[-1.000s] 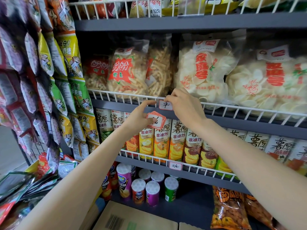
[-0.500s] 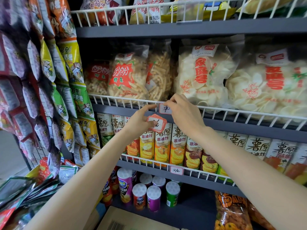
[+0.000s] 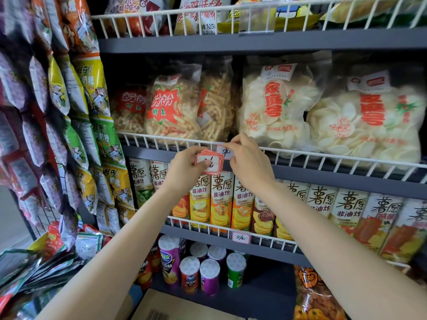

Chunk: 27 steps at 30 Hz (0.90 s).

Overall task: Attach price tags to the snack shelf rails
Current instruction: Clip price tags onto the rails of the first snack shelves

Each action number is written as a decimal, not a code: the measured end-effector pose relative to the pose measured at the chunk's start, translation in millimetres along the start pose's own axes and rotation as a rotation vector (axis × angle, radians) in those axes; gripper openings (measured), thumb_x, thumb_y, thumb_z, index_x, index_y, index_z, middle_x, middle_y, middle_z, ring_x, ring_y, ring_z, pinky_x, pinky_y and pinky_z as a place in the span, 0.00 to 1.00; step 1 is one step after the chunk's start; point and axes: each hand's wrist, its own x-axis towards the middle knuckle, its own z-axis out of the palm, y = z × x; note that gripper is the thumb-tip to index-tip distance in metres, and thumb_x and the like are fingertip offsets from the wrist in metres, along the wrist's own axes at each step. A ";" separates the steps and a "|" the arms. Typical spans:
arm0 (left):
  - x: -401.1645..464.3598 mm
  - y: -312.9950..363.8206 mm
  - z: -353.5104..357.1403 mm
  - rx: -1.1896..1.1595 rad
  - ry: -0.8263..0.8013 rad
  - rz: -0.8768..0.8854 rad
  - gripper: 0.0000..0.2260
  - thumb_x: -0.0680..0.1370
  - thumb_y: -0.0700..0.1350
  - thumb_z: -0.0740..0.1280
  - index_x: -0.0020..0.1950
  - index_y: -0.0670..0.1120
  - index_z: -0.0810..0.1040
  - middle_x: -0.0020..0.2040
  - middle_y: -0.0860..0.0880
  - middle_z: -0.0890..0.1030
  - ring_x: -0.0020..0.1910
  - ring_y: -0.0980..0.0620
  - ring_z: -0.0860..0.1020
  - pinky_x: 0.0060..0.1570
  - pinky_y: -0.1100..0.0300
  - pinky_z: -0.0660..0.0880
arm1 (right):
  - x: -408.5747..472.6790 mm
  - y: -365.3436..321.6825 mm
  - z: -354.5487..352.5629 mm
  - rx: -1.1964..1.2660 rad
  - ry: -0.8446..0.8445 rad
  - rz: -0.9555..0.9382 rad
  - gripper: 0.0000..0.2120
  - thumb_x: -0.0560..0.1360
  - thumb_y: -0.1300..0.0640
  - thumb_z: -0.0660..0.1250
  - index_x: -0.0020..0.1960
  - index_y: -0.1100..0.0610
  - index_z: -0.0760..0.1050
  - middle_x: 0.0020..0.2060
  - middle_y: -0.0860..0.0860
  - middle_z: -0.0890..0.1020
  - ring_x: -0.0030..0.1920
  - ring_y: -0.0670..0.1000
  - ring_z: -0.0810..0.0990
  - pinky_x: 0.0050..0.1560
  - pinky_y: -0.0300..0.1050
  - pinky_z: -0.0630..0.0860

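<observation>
While one price tag [image 3: 241, 237] already hangs on the lower wire rail [image 3: 208, 229], marked "3/2" as far as legible, a second tag [image 3: 223, 150] is pinched against the middle rail [image 3: 323, 153] by the right hand [image 3: 250, 161]. A stack of red-bordered tags [image 3: 209, 161] is gripped in the left hand [image 3: 187, 166]. Most rail length is judged untagged. "薯愿 非油炸" is read on the boxes [image 3: 221, 199].

Both arms raised; left hand [image 3: 184, 168] and right hand [image 3: 248, 162] pinching, fingers curled
</observation>
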 end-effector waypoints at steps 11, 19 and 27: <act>-18.0 11.2 22.8 -0.201 -0.030 -0.038 0.08 0.78 0.39 0.64 0.56 0.40 0.76 0.46 0.45 0.84 0.47 0.49 0.82 0.53 0.53 0.78 | -24.3 4.7 -27.0 0.941 -0.155 0.300 0.11 0.80 0.59 0.59 0.53 0.52 0.79 0.45 0.47 0.82 0.46 0.43 0.79 0.39 0.35 0.72; -9.9 34.4 42.1 -0.056 -0.068 -0.041 0.20 0.73 0.52 0.67 0.60 0.41 0.75 0.46 0.38 0.82 0.48 0.40 0.80 0.52 0.40 0.76 | -22.9 33.6 -53.3 1.049 -0.144 0.447 0.10 0.74 0.66 0.66 0.43 0.53 0.81 0.35 0.47 0.83 0.35 0.40 0.80 0.37 0.30 0.74; -8.7 88.9 49.9 0.032 -0.145 -0.132 0.08 0.76 0.45 0.67 0.54 0.46 0.75 0.44 0.38 0.82 0.47 0.39 0.80 0.51 0.41 0.76 | -13.9 38.6 -110.5 1.088 -0.148 0.743 0.04 0.68 0.67 0.72 0.42 0.61 0.81 0.34 0.51 0.81 0.30 0.38 0.78 0.33 0.27 0.71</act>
